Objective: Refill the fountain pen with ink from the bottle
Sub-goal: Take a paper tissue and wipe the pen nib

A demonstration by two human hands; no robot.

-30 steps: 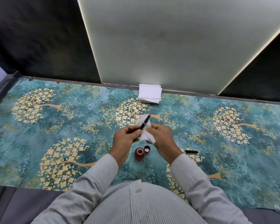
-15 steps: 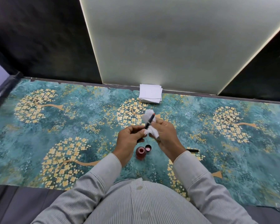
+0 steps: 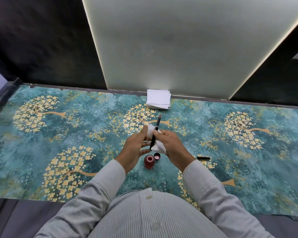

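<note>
- Since half a second ago, pen (image 3: 154,133) has swung more upright: red tip now points away from the person, toward the napkin stack, standing well clear of the tissue; before, the tip barely cleared the tissue top.
- Left hand (image 3: 134,148) has loosened; earlier its fingers curled in toward the pen's lower end. Now the thumb is raised against the tissue's left edge and the other fingers are spread and only slightly bent, held just beside the pen's lower end. Cannot tell whether they touch it.
- White tissue (image 3: 156,143) is now bunched between both hands, wrapped about the pen's lower barrel, a corner hanging down on the right side.
- Ink bottle (image 3: 149,161), red, open-mouthed, unchanged: upright on the patterned table (image 3: 41,140), just below and between the wrists.
- Bottle cap (image 3: 157,155), unmoved, lies inside-up just right of the bottle, apart from it.
- Right hand (image 3: 172,145) keeps its hold: thumb and fingers curled round the tissue and pen mid-barrel, pinching both together.
- Pen cap (image 3: 203,158), black, lies flat on the table right of the right wrist, same spot; more of it shows now.
- Stack of white napkins (image 3: 158,101) sits at the table's far edge against the pale panel (image 3: 179,45), unmoved.
</note>
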